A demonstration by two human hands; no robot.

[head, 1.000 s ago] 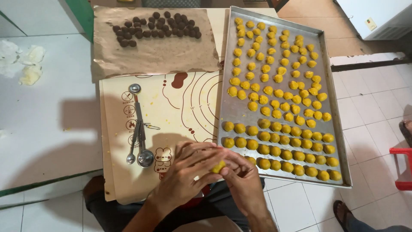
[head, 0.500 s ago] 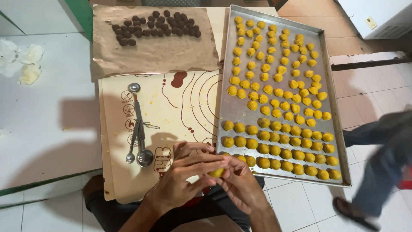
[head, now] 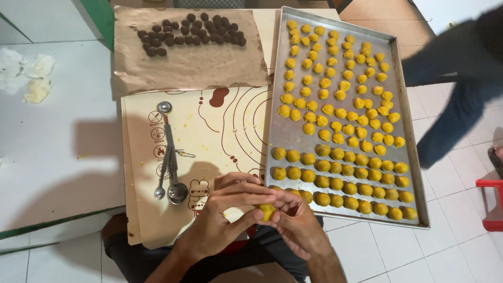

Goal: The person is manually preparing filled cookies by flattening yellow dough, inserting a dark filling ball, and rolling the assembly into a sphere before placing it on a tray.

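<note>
At lower centre of the frame, left hand (head: 222, 212) and right hand (head: 296, 222) pinch a small yellow dough ball (head: 265, 210) between fingertips; it looks soft, light, easily dented, so cradle it gently.

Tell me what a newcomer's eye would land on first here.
First, the metal baking tray on the right, packed with rows of yellow dough balls. Next, both hands at the bottom centre: the left hand and right hand pinch one yellow ball between their fingers. Dark brown balls cluster on brown paper at top left.

Brown paper (head: 188, 68) w/ dark balls (head: 191, 31), measuring spoons (head: 170, 157) on baking mat (head: 220, 126), red stool (head: 492, 204).
</note>
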